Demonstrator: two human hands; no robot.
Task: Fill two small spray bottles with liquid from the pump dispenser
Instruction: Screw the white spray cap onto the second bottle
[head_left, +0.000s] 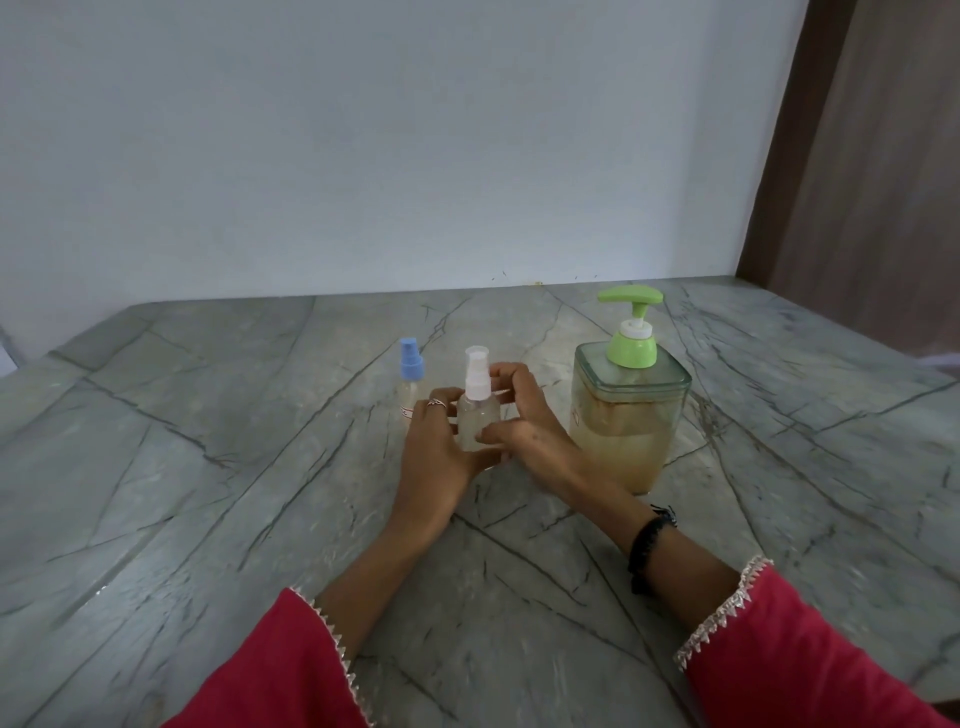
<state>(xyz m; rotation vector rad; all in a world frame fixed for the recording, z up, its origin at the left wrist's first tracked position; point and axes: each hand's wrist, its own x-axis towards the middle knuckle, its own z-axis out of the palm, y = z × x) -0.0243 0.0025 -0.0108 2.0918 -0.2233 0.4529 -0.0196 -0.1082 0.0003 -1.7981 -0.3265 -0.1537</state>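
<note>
Grey veined desk (208, 467) carrying upright white-capped spray bottle (477, 410); left hand (441, 447) and right hand (524, 421) fingers closing around it, pump dispenser (628, 410) standing just right

2 spray bottles: blue-capped spray bottle (410, 375), white-capped spray bottle (477, 404). 1 pump dispenser (629, 410). 2 hands: left hand (435, 451), right hand (524, 423). 1 worktop (208, 467).

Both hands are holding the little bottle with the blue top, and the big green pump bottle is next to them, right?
Not quite. In the head view both hands, left hand and right hand, hold the white-topped bottle. The blue-topped bottle stands untouched behind. The green pump bottle is beside them.
</note>
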